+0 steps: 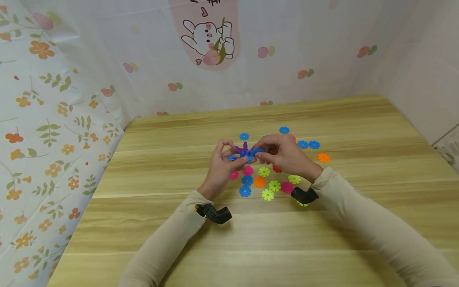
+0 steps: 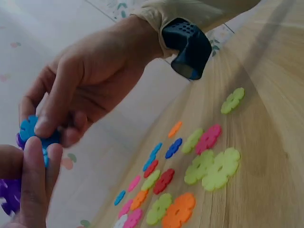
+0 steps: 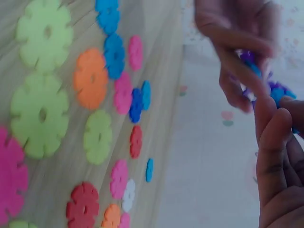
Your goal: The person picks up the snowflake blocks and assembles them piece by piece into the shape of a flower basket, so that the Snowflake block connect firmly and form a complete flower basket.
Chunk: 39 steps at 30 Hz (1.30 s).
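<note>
Above the table, my left hand (image 1: 221, 166) holds a cluster of joined purple and blue snowflake discs (image 1: 245, 146) between thumb and fingers. My right hand (image 1: 283, 154) pinches a blue snowflake disc (image 1: 256, 152) against the right side of that cluster. In the left wrist view, the right thumb presses on the blue disc (image 2: 29, 128), and a purple disc (image 2: 10, 192) shows beside the left fingers (image 2: 34, 175). Fingers cover much of the cluster (image 3: 280, 92) in the right wrist view, so how the discs slot together cannot be told.
Loose snowflake discs in blue, pink, red, white, orange (image 1: 259, 182) and yellow-green (image 1: 267, 194) lie on the wooden table (image 1: 172, 239) beneath and around the hands. A patterned cloth (image 1: 143, 52) hangs behind the table. Each wrist carries a black camera mount (image 1: 216, 214).
</note>
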### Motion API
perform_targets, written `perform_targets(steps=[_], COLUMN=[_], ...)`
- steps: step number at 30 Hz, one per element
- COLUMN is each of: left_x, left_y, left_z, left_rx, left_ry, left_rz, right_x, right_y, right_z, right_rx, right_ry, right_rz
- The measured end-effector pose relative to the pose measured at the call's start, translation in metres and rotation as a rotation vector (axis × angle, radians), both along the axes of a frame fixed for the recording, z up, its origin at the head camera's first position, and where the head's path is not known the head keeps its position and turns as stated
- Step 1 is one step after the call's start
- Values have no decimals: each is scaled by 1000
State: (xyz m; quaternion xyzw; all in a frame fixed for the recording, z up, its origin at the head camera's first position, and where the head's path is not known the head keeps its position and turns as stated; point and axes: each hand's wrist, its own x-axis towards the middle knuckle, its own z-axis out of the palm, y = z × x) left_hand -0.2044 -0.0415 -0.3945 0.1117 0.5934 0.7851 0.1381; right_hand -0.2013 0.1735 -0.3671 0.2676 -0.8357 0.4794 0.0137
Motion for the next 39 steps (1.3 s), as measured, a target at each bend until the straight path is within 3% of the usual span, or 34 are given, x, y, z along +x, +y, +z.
perform_targets(steps=[4,9,12,14,18,21,28,33,39], left_x=[1,3,4,6,7,8,10,12,10], left_y=[1,2,3,4,4,3,1,-1,1], left_z=[1,2,3,3,2,1,0,3,5], left_rx=[-77,-172,-171,-157,-166,-190,-186,-197,-213], left_ry=[15,-21,-39,-11,118,180,222,212,176], left_rz=[-64,-21,-18,-47,-121,-151,-244,-302,-302], right_x=[3,6,6,6,10,13,17,20,18], right_y=[-2,-3,-4,-5,-8,-10,-13,-13,-10], right_z=[-3,-5,-6,-8,-10,-12,-16,-14,-7], right_rx=[12,29,51,49,24,-10,-120,-163,-135], right_ry=[48,132,237,292,346,340,256,197,123], right_rz=[-18,-34,-55,-66,-96,-117,-95,-65,-56])
